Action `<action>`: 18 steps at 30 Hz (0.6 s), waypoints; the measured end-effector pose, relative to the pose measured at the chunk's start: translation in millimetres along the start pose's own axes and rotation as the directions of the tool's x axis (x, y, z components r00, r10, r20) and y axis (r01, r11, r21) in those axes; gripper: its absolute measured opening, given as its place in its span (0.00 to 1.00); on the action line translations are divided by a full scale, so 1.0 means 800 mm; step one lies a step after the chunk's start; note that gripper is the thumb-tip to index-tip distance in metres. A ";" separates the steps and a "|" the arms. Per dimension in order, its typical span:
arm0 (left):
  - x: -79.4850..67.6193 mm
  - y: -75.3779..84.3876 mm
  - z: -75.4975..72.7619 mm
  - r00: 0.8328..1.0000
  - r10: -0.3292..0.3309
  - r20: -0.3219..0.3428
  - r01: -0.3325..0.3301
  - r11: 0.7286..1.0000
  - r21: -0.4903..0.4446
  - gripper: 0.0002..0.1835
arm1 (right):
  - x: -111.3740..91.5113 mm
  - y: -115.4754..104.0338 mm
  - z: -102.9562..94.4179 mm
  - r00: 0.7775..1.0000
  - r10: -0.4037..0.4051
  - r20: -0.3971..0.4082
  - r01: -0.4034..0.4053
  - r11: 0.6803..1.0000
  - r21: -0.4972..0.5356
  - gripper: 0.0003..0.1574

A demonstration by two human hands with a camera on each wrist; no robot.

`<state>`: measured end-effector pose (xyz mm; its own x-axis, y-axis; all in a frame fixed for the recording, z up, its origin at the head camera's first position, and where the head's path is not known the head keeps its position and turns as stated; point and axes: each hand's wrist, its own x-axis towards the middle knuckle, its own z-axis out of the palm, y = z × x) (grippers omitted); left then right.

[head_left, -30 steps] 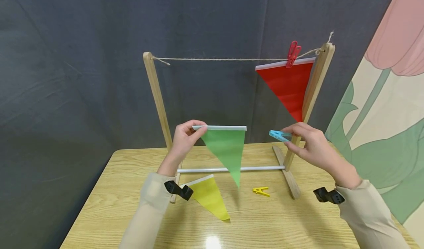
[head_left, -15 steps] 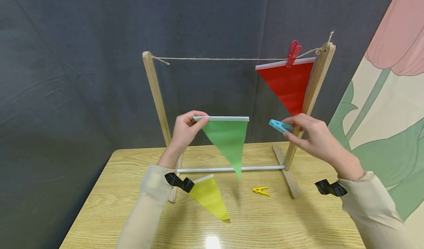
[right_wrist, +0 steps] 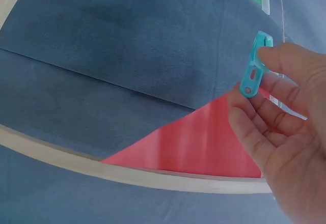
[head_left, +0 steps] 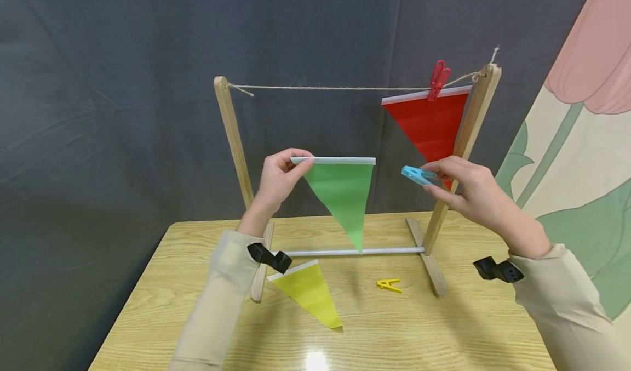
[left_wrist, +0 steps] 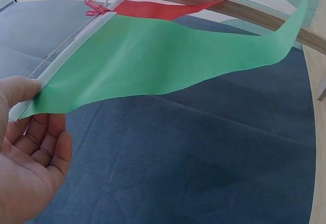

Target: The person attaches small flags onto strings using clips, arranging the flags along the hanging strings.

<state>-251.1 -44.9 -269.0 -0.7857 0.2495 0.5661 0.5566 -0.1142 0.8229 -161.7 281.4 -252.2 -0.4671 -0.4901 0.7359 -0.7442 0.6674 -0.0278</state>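
My left hand [head_left: 279, 180] pinches the left corner of a green triangular flag [head_left: 343, 190] by its white top strip. The flag hangs point down, below the string [head_left: 315, 88] and apart from it. Between thumb and fingers my right hand [head_left: 465, 187] holds a light blue clothespin [head_left: 417, 175] by its handle end, just right of the green flag. In the right wrist view the blue clothespin [right_wrist: 254, 66] is in front of the red flag [right_wrist: 204, 137]. A red clothespin [head_left: 438, 80] clips the red flag [head_left: 430, 121] to the string's right part.
The string is tied between two wooden posts, the left post [head_left: 233, 135] and the right post [head_left: 475, 124]. A white bar [head_left: 345, 252] joins them low down. On the table [head_left: 187, 305] lie a yellow flag [head_left: 310, 294] and a yellow clothespin [head_left: 389, 285]. A dark curtain [head_left: 123, 113] hangs behind.
Both hands have risen toward the string, lifting the green flag and the blue clothespin. The green flag has also shifted slightly right. The items on the table have stayed put.
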 end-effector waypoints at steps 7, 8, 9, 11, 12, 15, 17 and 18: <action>0.014 0.009 0.003 1.000 0.020 0.001 -0.020 1.000 0.016 0.08 | 0.015 0.000 -0.009 1.000 0.001 0.007 -0.001 1.000 -0.006 0.31; 0.016 0.010 0.004 1.000 0.020 0.000 -0.020 1.000 0.020 0.08 | 0.017 -0.001 -0.010 1.000 0.003 0.007 -0.003 1.000 -0.005 0.27; 0.018 0.011 0.004 1.000 0.018 -0.002 -0.018 1.000 0.022 0.08 | 0.019 -0.001 -0.011 1.000 0.004 0.007 -0.004 1.000 -0.006 0.22; 0.020 0.014 0.006 1.000 0.020 -0.004 -0.020 1.000 0.024 0.08 | 0.022 -0.001 -0.013 1.000 0.007 0.005 -0.007 1.000 -0.008 0.16; 0.021 0.015 0.006 1.000 0.019 -0.004 -0.019 1.000 0.023 0.08 | 0.024 -0.001 -0.013 1.000 0.007 0.004 -0.007 1.000 -0.007 0.15; 0.025 0.018 0.008 1.000 0.026 -0.003 -0.026 0.999 0.022 0.08 | 0.029 0.000 -0.014 1.000 0.003 -0.005 -0.003 1.000 -0.006 0.17; 0.027 0.020 0.009 0.999 0.033 -0.003 -0.033 0.999 0.022 0.08 | 0.031 0.000 -0.015 1.000 -0.005 -0.009 0.005 1.000 -0.004 0.18; 0.029 0.020 0.009 0.999 0.035 -0.004 -0.034 0.999 0.022 0.08 | 0.032 0.000 -0.015 1.000 -0.006 -0.009 0.006 1.000 -0.005 0.17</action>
<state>-258.1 -34.1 -243.1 -0.7670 0.2419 0.5943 0.5892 -0.1014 0.8016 -168.0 275.8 -224.9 -0.4578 -0.4890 0.7425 -0.7448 0.6669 -0.0200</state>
